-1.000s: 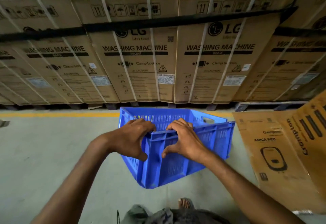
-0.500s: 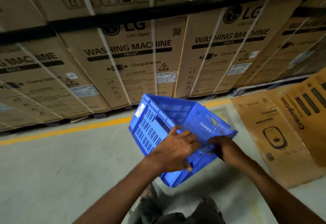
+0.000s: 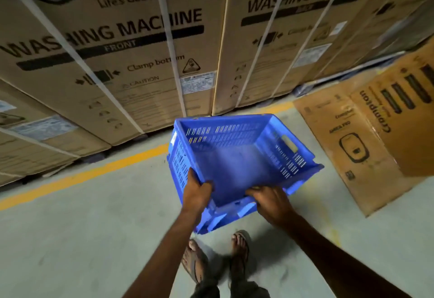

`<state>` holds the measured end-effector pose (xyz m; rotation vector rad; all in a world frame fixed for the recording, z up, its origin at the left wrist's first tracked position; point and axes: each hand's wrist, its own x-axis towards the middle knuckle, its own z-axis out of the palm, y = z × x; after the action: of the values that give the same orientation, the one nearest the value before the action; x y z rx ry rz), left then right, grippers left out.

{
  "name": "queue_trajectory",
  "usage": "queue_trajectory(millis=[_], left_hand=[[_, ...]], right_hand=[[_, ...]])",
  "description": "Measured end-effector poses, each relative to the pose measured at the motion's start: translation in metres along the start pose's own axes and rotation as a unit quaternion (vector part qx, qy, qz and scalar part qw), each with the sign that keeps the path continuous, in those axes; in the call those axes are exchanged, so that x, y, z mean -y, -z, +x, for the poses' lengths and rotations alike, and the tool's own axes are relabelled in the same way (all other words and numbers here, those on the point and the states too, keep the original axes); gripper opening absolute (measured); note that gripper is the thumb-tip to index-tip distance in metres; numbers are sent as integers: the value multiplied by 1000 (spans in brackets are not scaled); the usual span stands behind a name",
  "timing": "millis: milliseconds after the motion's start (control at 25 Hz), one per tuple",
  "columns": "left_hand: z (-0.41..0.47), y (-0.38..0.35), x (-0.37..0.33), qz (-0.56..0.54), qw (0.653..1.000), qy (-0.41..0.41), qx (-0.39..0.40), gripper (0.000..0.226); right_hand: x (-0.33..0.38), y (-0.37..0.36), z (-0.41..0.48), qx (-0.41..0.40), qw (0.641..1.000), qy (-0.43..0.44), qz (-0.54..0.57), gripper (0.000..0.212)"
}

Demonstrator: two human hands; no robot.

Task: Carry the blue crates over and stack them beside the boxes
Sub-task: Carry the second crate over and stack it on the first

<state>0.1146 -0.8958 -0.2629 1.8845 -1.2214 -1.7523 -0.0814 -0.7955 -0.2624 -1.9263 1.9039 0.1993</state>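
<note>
One blue slotted plastic crate (image 3: 237, 157) hangs in the air in front of me, its open top facing up toward the camera, with nothing inside. My left hand (image 3: 196, 192) grips the near left corner of its rim. My right hand (image 3: 270, 198) grips the near rim on the right side. Tall brown washing machine boxes (image 3: 131, 67) stand in a row just beyond the crate. Under the crate the floor shows, and my sandalled feet are below it.
A yellow line (image 3: 94, 173) runs along the grey concrete floor (image 3: 70, 239) in front of the box row. Brown Crompton cartons (image 3: 366, 142) lie and lean at the right, close to the crate's right side.
The crate has turned from tilted on its side to open side up. I have moved closer to the washing machine boxes, and both hands shifted to the near rim.
</note>
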Motion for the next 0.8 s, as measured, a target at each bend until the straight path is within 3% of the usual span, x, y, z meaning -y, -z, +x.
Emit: queue_trajectory(millis=[160,280,400,480,560,720,800], left_hand=[[68,-22,26,-41,998,-20,47,64],[109,-39,42,-62,994,-53,74,64],[153,-50,66,-60,989,-77,113,70],[182,-56,90,-61,987,-71,129,73],[210,-59,123,-46,986,-66,143,69],[240,-63,193,-25,987,-94,131,77],[242,-66,217,-39,986,-127,103,78]], right_hand=[[-40,-25,50,-28,997,20,-68,29],[-63,-56,87,-33,997,19,-69,12],[-80,-96,115,-51,996,23,-76,17],[-83,-125,128,-66,993,23,-99,5],[-88,-169,138,-91,989,29,-109,23],[-87,-244,153,-25,991,2,-128,25],[-80,-262,153,-24,991,-29,-127,36]])
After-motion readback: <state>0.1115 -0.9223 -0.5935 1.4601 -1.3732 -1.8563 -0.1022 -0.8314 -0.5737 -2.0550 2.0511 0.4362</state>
